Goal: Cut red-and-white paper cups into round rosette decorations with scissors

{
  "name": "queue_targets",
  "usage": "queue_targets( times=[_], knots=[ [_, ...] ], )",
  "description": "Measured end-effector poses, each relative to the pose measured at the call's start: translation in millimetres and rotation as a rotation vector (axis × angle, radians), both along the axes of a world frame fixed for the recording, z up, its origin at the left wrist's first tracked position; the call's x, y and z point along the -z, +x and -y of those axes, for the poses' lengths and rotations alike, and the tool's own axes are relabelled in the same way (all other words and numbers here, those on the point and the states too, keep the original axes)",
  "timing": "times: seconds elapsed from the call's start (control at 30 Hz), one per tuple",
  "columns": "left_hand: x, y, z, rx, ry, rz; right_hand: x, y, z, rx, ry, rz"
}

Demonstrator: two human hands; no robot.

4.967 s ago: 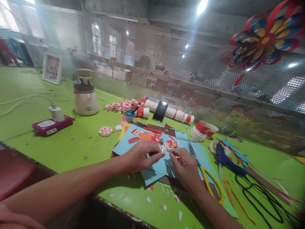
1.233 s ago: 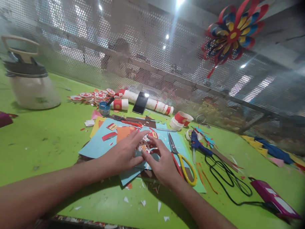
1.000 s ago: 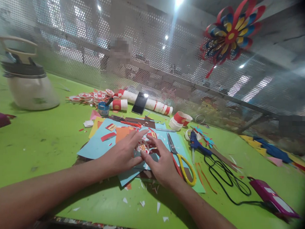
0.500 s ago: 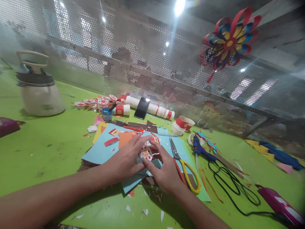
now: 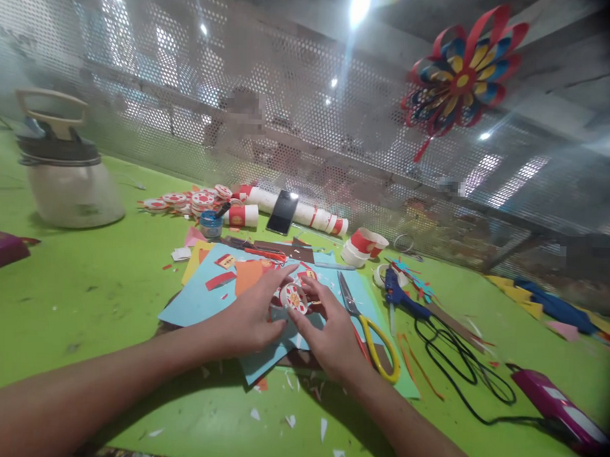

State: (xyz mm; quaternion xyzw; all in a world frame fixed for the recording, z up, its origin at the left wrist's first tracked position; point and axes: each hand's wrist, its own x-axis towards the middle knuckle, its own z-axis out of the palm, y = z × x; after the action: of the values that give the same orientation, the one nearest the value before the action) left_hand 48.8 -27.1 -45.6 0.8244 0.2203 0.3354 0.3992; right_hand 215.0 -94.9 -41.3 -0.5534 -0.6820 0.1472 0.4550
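Over the blue paper point(image 5: 192, 304), a small round paper disc point(image 5: 294, 299) with a white rim and red patches is pinched by my right hand point(image 5: 335, 333). The thumb is at its near edge, with the fingers curved round its right side. My left hand point(image 5: 256, 310) is just to the left, its thumb apart from the outstretched fingers. Those fingertips come close to the disc's left edge; whether they touch is hidden. Yellow-handled scissors point(image 5: 375, 344) lie right beside my right hand. Orange paper point(image 5: 246, 276) and red scraps lie beyond my left hand.
A blue glue gun point(image 5: 402, 297) with a black cord lies at the right. At the back are a phone point(image 5: 282, 212), white paper tubes point(image 5: 305, 212), a blue jar point(image 5: 211, 224) and several patterned discs point(image 5: 203, 198). A large jug point(image 5: 71, 187) stands far left.
The disc has turned, so its patterned face shows more. My left thumb has moved away from it, while my right hand keeps its grip. The view has shifted slightly.
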Motion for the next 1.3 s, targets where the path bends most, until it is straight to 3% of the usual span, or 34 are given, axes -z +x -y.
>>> queue_targets(
  times=[0.23,0.43,0.7,0.97,1.3],
  knots=[
    [-2.2,2,-4,0.072,-0.384,0.158,-3,-1,2,0.014,-0.019,0.027],
    [-17.5,2,-1,0.015,-0.695,0.244,-4,-1,2,-0.004,0.0,0.012],
    [-26.4,1,6,-0.035,-0.669,0.153,-4,-1,2,-0.005,0.013,0.064],
    [-22.2,1,4,0.107,-0.766,0.306,-4,-1,5,-0.012,0.037,0.078],
    [-20.3,2,3,0.12,-0.923,0.383,-6,0,6,-0.018,0.054,0.122]
  ],
)
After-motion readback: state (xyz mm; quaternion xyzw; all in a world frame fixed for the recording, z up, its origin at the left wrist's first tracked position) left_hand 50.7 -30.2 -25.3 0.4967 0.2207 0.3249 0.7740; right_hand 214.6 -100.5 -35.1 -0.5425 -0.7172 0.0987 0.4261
